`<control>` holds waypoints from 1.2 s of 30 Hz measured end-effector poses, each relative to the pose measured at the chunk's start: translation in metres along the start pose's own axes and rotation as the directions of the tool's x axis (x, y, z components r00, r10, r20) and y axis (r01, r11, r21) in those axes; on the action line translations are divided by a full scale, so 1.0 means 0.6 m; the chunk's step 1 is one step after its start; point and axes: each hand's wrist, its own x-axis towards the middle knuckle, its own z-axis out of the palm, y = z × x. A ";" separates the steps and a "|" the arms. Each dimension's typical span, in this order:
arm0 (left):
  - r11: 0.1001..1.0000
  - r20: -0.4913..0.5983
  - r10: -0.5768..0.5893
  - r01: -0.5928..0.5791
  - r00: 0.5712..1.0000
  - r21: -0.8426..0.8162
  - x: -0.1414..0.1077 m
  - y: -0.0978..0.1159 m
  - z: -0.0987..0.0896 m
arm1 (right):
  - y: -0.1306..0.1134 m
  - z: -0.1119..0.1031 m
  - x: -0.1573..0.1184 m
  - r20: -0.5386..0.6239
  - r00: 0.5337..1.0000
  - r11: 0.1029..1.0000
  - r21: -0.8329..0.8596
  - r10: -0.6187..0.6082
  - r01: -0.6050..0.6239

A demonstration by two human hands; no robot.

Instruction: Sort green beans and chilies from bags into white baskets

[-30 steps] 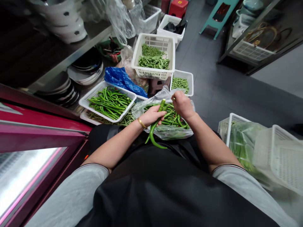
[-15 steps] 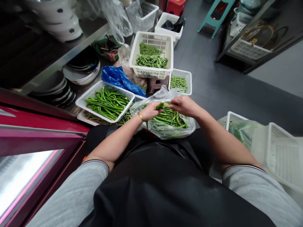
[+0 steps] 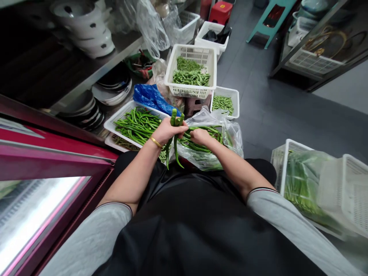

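My left hand (image 3: pixel 168 131), with a gold bangle at the wrist, is closed around a few long green peppers (image 3: pixel 176 147). Their thick ends stick up above the fist and their thin ends hang below it. Close by on the right, my right hand (image 3: pixel 202 137) is closed over an open clear plastic bag (image 3: pixel 235 136) of more long green peppers. What its fingers hold is hidden. Left of the bag, a white basket (image 3: pixel 110 124) carries a heap of the same peppers (image 3: pixel 138 124).
Behind the bag stand a white basket (image 3: pixel 191 92) of green pods and a smaller one (image 3: pixel 237 103). A blue plastic bag (image 3: pixel 152 96) lies between baskets and shelf (image 3: pixel 94 73). At right is a crate (image 3: pixel 283 165) with bagged greens. A red-framed cabinet (image 3: pixel 57 161) flanks the left.
My left hand has moved left from above the bag, turning its peppers upright. The right hand has dropped lower and left, over the bag. The whole view has shifted slightly.
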 end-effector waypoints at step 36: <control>0.985 0.146 -0.023 0.047 0.989 -0.163 0.047 -0.031 0.083 | 0.056 -0.113 -0.112 -0.419 0.907 0.879 0.418 -0.036 0.228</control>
